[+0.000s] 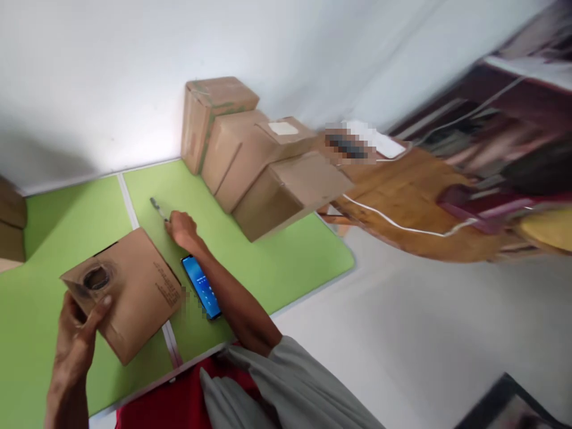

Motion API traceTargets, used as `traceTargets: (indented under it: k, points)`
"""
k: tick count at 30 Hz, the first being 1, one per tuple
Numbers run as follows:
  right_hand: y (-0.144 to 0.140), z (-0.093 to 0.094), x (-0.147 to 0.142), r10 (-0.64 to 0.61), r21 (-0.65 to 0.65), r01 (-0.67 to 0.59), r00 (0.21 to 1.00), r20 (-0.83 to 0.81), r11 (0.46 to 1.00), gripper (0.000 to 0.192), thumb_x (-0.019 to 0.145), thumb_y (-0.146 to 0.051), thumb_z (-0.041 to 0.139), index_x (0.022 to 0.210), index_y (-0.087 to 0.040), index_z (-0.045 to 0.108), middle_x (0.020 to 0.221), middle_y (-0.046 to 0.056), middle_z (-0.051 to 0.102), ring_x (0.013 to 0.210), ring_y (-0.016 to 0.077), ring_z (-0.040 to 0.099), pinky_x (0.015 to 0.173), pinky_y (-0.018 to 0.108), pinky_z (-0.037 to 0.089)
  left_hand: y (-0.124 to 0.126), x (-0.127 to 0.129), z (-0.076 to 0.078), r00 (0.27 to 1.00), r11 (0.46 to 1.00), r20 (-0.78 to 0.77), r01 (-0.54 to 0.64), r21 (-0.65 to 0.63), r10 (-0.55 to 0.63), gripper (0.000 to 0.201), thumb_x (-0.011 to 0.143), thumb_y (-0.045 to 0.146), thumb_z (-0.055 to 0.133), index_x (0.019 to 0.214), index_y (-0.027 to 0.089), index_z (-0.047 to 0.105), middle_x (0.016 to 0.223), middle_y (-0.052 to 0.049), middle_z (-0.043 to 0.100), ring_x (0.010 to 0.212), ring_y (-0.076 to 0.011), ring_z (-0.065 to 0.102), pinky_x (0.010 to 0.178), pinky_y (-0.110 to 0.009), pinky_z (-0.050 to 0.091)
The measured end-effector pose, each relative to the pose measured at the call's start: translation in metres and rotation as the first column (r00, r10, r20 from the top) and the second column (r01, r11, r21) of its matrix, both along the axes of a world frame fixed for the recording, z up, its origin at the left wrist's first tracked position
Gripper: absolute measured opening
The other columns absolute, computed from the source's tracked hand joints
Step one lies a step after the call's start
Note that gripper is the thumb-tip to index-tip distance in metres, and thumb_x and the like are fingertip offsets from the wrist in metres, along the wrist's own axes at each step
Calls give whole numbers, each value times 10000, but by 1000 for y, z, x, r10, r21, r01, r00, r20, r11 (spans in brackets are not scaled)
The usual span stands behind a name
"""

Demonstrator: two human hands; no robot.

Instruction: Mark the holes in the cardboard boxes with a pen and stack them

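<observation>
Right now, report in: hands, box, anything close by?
Left hand grips the cardboard box by its corner. Right hand on the small tool on the green mat. Phone lies beside the right forearm.

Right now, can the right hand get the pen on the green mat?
Probably yes: the right hand already touches the pen, with only bare green mat around it.

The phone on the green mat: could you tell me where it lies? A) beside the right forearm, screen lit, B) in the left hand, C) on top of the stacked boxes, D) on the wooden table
A: the phone lies flat on the green mat, screen lit, right beside the right forearm, between it and the cardboard box gripped by the left hand.
</observation>
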State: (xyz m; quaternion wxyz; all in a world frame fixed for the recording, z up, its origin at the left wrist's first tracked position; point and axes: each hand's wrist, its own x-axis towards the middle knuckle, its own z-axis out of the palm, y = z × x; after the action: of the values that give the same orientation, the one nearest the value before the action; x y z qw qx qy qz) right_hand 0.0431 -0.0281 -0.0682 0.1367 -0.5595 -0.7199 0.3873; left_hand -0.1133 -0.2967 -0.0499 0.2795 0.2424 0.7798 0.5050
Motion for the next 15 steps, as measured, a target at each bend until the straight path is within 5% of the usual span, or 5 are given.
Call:
traceTargets:
  k: [5,7,9,10,15]
  points:
    - [-40,28,25,-17,-9,14,918,-397,1000,291,1150,-502,582,1149,-226,673,993,79,840,783,201,818,699,311,647,9,18,8,995,998,101,-7,61,1,863,659,663,988,1322,207,675,1317,-127,783,1137,-313,756,921,-416,638]
    - [-72,41,34,34,-47,-104,655,-755,993,343,1094,-589,691,1130,-249,669,941,54,836,751,199,817,649,310,660,15,24,12,993,996,113,14,92,-24,867,678,666,977,1341,210,654,1337,-129,774,1158,-315,755,924,-412,640]
    - [-103,49,36,55,-51,-233,424,-904,971,357,1026,-588,812,1088,-257,696,902,31,827,749,201,826,629,306,677,21,31,17,991,992,119,42,115,-55,862,684,652,973,1345,209,642,1327,-131,777,1169,-321,760,939,-420,643]
    - [-116,51,35,47,-54,-254,376,-925,966,352,1005,-573,848,1082,-259,710,910,24,826,765,200,836,644,306,690,23,35,20,991,991,116,58,123,-73,853,683,634,975,1341,208,640,1313,-130,781,1164,-324,765,943,-425,644]
    - [-142,50,29,47,-28,-159,452,-891,987,351,994,-579,860,1116,-258,788,1079,56,825,874,212,857,714,324,729,26,50,37,975,971,131,157,182,-182,765,694,523,965,1317,224,636,1360,-137,796,1240,-356,778,1037,-461,632]
